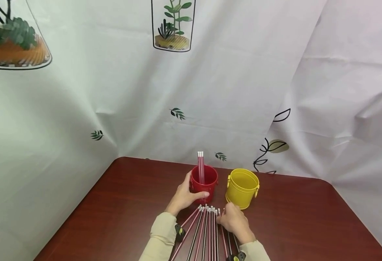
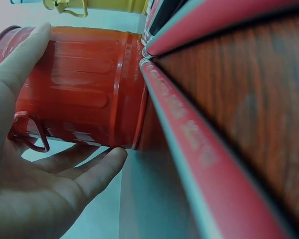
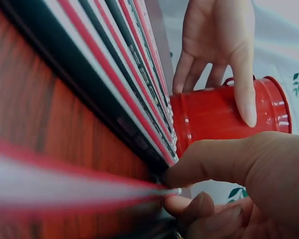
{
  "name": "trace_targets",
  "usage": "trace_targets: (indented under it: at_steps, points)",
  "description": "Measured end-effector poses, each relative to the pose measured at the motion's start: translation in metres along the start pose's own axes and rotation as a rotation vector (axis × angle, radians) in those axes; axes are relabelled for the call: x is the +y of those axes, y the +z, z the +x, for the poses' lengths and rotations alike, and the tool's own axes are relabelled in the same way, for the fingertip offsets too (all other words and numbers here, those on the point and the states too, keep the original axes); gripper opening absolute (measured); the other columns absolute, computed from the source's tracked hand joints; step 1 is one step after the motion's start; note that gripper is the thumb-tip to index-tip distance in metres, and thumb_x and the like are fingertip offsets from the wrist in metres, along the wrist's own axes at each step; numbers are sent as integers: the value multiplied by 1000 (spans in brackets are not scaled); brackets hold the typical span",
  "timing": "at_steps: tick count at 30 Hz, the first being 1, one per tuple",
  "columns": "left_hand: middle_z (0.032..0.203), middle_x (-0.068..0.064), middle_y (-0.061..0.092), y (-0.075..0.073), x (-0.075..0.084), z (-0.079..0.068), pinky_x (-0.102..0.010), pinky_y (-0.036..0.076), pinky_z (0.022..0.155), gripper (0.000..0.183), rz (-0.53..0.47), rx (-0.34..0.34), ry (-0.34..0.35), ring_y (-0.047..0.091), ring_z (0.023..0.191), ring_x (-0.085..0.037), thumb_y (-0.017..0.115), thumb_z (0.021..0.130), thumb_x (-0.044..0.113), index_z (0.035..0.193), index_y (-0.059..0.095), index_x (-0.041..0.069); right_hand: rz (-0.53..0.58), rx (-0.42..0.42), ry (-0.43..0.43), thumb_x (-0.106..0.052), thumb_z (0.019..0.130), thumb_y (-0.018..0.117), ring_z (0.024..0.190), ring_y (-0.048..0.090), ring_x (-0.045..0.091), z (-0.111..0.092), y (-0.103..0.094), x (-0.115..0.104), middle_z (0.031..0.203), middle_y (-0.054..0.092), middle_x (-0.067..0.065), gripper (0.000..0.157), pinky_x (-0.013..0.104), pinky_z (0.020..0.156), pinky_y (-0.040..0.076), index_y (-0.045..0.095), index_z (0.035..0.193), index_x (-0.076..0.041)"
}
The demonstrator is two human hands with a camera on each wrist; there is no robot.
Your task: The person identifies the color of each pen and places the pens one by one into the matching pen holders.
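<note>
My left hand [image 1: 181,197] holds the small red bucket [image 1: 197,187] upright on the table, thumb on its front and fingers round its far side. A few red-striped pencils [image 1: 201,165] with white ends stand in that bucket. Fanned out in front of it lie several red-striped and black-striped pencils [image 1: 207,232], their white ends towards the bucket. At the right side of the fan is my right hand [image 1: 235,219]. Its thumb and fingers pinch one red-and-white striped pencil [image 3: 84,181] near the end, as the right wrist view shows.
A yellow bucket [image 1: 239,195] with side handles stands right of the red one, just beyond my right hand. The brown wooden table [image 1: 295,217] has rounded far corners. Behind it hangs a pale cloth [image 1: 138,90] printed with leaves and plants.
</note>
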State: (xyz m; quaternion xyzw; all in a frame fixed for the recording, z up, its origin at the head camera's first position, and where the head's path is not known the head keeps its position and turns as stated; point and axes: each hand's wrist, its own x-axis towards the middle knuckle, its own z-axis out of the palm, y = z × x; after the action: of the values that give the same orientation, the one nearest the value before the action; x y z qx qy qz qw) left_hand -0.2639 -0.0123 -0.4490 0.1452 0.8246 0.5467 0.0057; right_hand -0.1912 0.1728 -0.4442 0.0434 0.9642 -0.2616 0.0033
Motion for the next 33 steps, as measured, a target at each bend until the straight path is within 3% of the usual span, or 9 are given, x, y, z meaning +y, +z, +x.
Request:
trace_targets:
  at_steps: [10, 17, 33]
  points:
    - [135, -1, 44, 1, 0, -1, -46, 46, 90, 94, -2, -9, -4, 44, 120, -25, 77, 68, 45, 142, 22, 28, 53, 30, 24, -28, 71, 73, 45, 41, 14, -1, -1, -5, 44, 39, -4, 38, 29, 43, 32, 48, 45, -14]
    - [136, -1, 43, 0, 0, -2, -46, 47, 89, 94, 4, -5, -3, 43, 120, -26, 77, 68, 46, 142, 22, 28, 81, 89, -3, -25, 68, 70, 50, 43, 13, -3, -14, -10, 50, 45, -3, 27, 29, 46, 33, 52, 52, -14]
    - [135, -4, 45, -2, 2, -3, -50, 44, 92, 93, -3, 3, 14, 45, 120, -28, 77, 69, 42, 142, 23, 25, 162, 137, -60, -19, 71, 66, 53, 44, 12, -8, -31, -21, 55, 48, -1, 15, 27, 49, 36, 55, 64, -12]
